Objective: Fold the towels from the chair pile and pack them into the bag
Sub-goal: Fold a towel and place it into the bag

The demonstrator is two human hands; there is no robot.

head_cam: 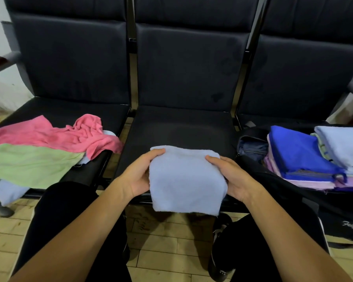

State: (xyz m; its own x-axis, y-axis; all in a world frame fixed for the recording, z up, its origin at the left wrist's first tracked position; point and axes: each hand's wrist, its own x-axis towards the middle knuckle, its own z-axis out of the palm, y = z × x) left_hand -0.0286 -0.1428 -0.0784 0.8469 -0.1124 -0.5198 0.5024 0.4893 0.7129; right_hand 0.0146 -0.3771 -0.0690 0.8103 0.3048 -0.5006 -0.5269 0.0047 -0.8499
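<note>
here, a folded light-blue towel (185, 180) is held over the front edge of the middle seat (179, 127) of a black three-seat bench. the left hand (138, 176) grips the towel's left edge, thumb on top near the far corner and fingers curled beneath; the right hand (232, 176) grips the right edge in the same way, thumb lying on the upper face. the near part of the towel overhangs the seat edge above a wooden floor (161, 241).

on the left seat (69, 110) lies the unfolded pile: a crumpled pink towel (55, 135) farthest back, a spread green towel (29, 165) overlapping its near side, and pale blue cloth (6, 192) showing beneath the green one at the seat's front corner.

on the right seat rests an open black bag (293, 192), its flap hanging toward the floor. inside it are folded towels in two stacks: a royal-blue towel (298, 153) atop pink and lilac layers (314, 183), and just beside it, farther right, a light-blue folded towel (344, 145) atop pale green layers. a grey inner pocket (251, 148) of the bag shows to the left of the stacks.

the person's dark trouser legs (65, 220) frame the lower view.
</note>
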